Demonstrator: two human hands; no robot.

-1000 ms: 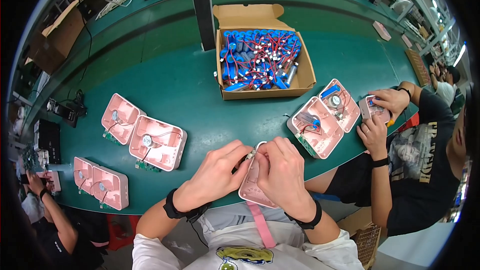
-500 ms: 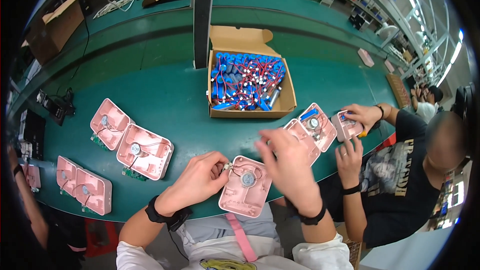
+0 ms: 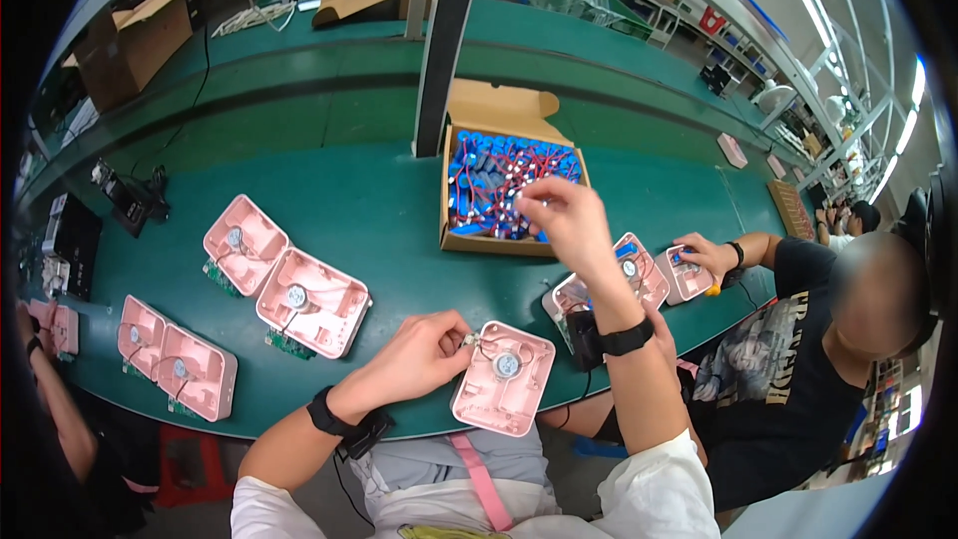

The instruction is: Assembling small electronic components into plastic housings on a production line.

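Observation:
In front of me, at the table's near edge, lies a pink plastic housing [image 3: 486,395] with a round silver speaker [image 3: 506,365] and thin dark wires inside. At its upper left corner my left hand [image 3: 419,357] is closed, pinching a small whitish-green wired part [image 3: 470,339] that its fingers mostly hide. My right hand [image 3: 569,230] is raised over the front right of an open cardboard box [image 3: 499,244] full of blue cylindrical batteries [image 3: 481,180] with red leads and white connectors. Its thumb and forefinger come together above the leads; anything between them is too small to make out.
Pairs of open pink housings [image 3: 317,294] with green circuit boards [image 3: 289,342] lie to the left. A dark post [image 3: 446,60] rises behind the box. On my right a co-worker's hand [image 3: 711,258] holds another pink housing [image 3: 687,284]; an open housing [image 3: 639,269] lies beside my right forearm.
My right hand has moved from above the near housing, up and away to the battery box. The left hand keeps its pinch at the housing's corner. The whole view has shifted slightly.

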